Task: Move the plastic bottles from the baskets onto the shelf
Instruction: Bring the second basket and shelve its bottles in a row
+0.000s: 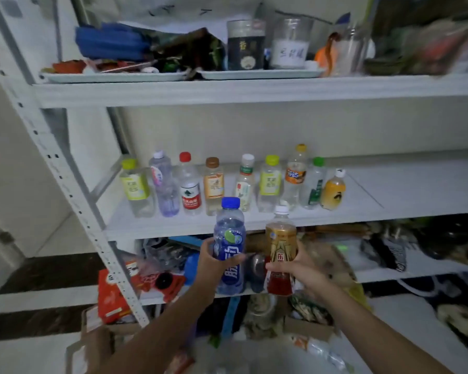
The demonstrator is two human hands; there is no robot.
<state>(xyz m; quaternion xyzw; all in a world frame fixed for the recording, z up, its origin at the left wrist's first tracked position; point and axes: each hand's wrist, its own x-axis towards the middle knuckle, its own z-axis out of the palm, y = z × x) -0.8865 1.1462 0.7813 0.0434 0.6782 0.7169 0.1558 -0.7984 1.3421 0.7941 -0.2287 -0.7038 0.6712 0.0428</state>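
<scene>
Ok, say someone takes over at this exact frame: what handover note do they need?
Left hand: grips the blue bottle, upright.
Right hand: grips the gold-labelled bottle, upright, beside the blue one.
Both bottles are held in front of the middle shelf at its front edge and are not yet set down.
Done: a row of nine bottles stands upright along the back of that shelf.
Left: stand these two on the shelf; there is bare space in front of the row and to its right. The bottom of the view is too blurred to tell what remains in the baskets, so check there.
</scene>
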